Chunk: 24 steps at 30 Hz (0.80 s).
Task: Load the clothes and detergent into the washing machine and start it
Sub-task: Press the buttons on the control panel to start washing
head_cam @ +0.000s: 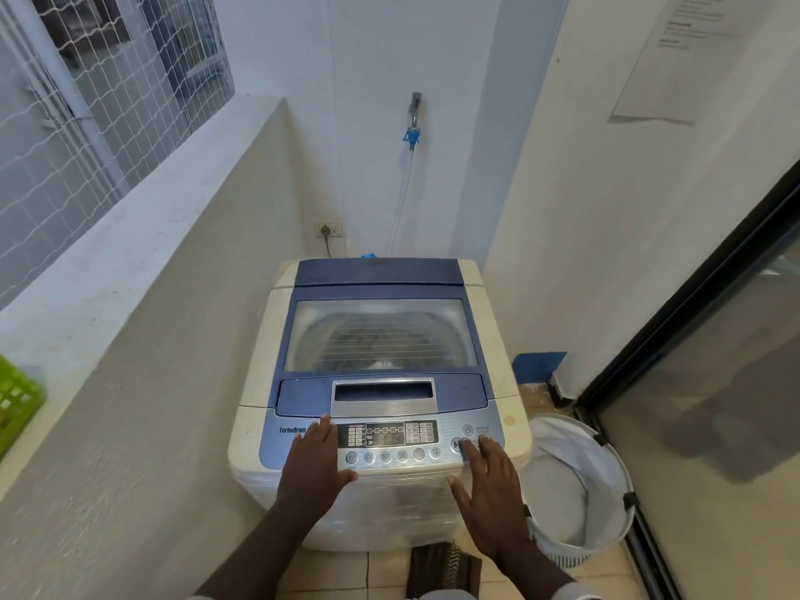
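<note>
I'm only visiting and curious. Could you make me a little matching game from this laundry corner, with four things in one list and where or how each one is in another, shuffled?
Things:
1. lid
2. laundry basket
3. green crate
4. tap

Places or states:
A. on the wall above the washing machine
B. shut
C. on the floor, right of the machine
D. on the ledge, far left

Pairs: 1-B, 2-C, 3-D, 4-A.
</note>
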Motion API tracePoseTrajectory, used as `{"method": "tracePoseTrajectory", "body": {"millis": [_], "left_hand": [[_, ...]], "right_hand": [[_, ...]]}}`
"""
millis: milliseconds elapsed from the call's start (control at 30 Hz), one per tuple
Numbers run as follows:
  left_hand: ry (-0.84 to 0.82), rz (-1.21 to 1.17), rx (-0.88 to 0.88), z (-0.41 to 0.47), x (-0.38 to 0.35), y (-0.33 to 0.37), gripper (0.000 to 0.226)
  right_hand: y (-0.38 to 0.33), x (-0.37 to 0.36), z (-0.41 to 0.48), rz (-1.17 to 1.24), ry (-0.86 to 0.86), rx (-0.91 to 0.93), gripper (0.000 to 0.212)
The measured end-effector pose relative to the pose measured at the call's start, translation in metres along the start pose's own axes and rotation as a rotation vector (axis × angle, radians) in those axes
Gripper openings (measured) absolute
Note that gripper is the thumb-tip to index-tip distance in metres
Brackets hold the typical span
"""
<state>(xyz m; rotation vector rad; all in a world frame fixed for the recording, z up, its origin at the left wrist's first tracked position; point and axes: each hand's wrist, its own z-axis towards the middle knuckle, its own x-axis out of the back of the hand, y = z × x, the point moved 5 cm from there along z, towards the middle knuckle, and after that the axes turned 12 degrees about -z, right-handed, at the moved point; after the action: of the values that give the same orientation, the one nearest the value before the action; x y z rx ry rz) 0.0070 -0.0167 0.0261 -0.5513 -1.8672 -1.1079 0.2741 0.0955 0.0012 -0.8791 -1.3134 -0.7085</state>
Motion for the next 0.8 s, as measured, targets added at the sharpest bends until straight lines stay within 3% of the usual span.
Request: {"method": "tracePoseTrajectory", "body": {"millis": [200, 800], "left_hand": [[-0.016, 0.006, 0.000, -0.001, 0.004, 0.005, 0.083], [-0.047, 0.046, 0.011, 0.006, 0.007, 0.012, 0.069]], "right_hand": [[-0.001, 0.009, 0.010, -0.108, -0.041, -0.004, 0.075], [-0.003, 0.012, 0.029, -0.132, -0.173, -0.007, 0.079]]}}
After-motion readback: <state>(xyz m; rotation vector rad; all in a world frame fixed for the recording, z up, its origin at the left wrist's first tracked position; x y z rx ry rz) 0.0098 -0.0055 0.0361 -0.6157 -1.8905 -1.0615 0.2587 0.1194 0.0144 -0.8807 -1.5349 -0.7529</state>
